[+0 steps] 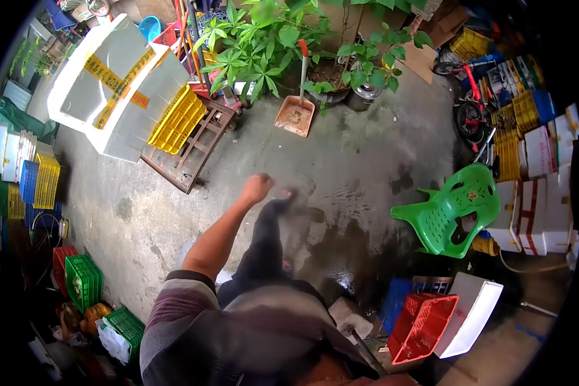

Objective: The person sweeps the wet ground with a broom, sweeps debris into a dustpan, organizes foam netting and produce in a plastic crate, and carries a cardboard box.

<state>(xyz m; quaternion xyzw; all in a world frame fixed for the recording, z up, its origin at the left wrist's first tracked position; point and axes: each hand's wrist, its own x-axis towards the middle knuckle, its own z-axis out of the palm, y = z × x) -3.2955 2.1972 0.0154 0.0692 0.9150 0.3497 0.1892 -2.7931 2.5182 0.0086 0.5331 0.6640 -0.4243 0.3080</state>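
Observation:
My left hand (258, 188) hangs in front of my body over the wet concrete floor (238, 161), its fingers curled; whether anything is inside them is too small to tell. Nearest ahead of it is a dustpan (295, 117) with a red-tipped upright handle, lying on the floor. Up and to the left, a low cart (193, 151) bears yellow crates (178, 120) and large white foam boxes (119, 83) with yellow tape. My right hand does not show; only dark, blurred parts of my body are at the bottom.
A green plastic chair (453, 209) lies tipped at the right, near stacked foam boxes (534, 215) and a red bicycle (473, 112). A red crate (421, 327) is at the lower right, green crates (83, 282) at the lower left. Potted plants (257, 55) stand ahead.

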